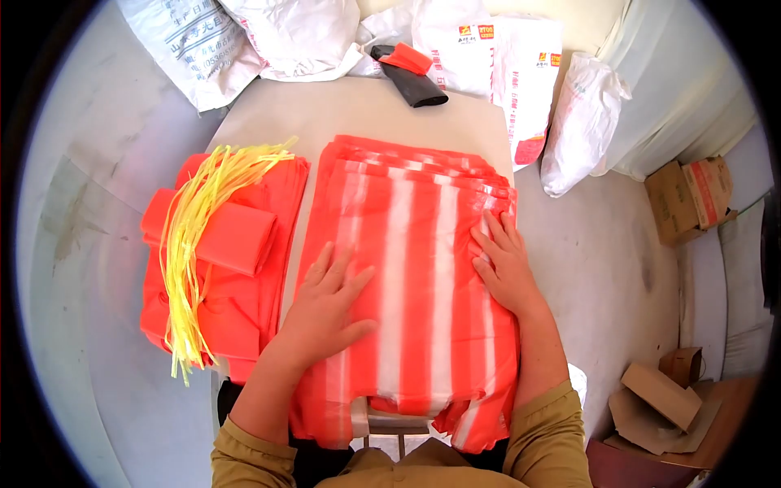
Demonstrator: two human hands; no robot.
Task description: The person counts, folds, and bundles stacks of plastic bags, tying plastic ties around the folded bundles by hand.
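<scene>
A stack of red and white striped plastic carrier bags lies flat in front of me, its handle ends hanging over the near table edge. My left hand rests on the left part of the stack, fingers spread and thumb pointing inward. On the right side, my right hand lies on the bags with its fingers stretched out near the far right corner. Neither hand grips anything. Beside the stack, to the left, sit folded red bags with a bundle of yellow plastic strips draped over them.
The pale table holds a rolled black bag with a red piece at the back. White printed sacks stand along the far edge. Cardboard boxes and opened cardboard are on the right.
</scene>
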